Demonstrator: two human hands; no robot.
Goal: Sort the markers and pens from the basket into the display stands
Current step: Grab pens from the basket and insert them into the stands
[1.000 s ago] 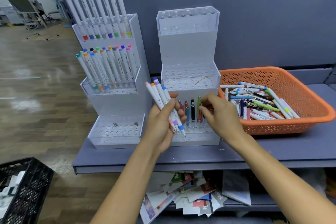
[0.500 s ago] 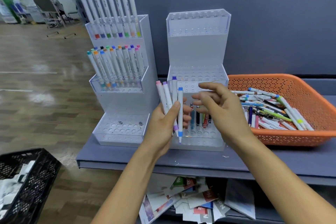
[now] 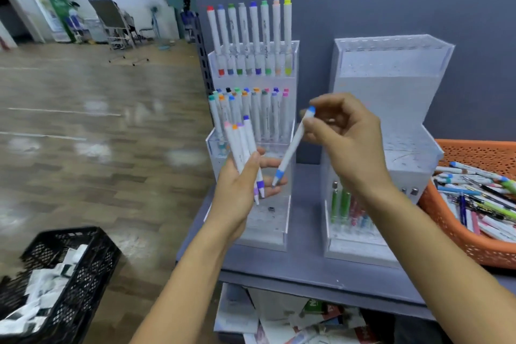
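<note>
While the left hand (image 3: 237,187) grips a bundle of four white markers (image 3: 243,148) low on their barrels, thumb laid across them, the right hand (image 3: 346,142) pinches one blue-capped marker (image 3: 292,148) by its upper end. Its fingers are curled round the cap, and the tip slants down toward the left fingers. Whether it touches them I cannot tell.

Both hands hover before the marker stand (image 3: 268,237) at the bench's (image 3: 301,265) left end, whose lowest tier has no markers in it. The pen stand (image 3: 391,86) is beside it, with a few pens (image 3: 343,204) in its lowest tier. The orange basket (image 3: 452,237) at the right edge holds the unsorted heap.

The markers look light, stiff and smooth-barrelled, so a bundle probably slips easily. A single marker is best held by its upper third, leaving the lower end free for a hole.

Both stands are clear acrylic, stepped in tiers with round holes, and the basket is perforated plastic. The bench is matt grey. A black lattice crate (image 3: 78,274) sits on the floor.
</note>
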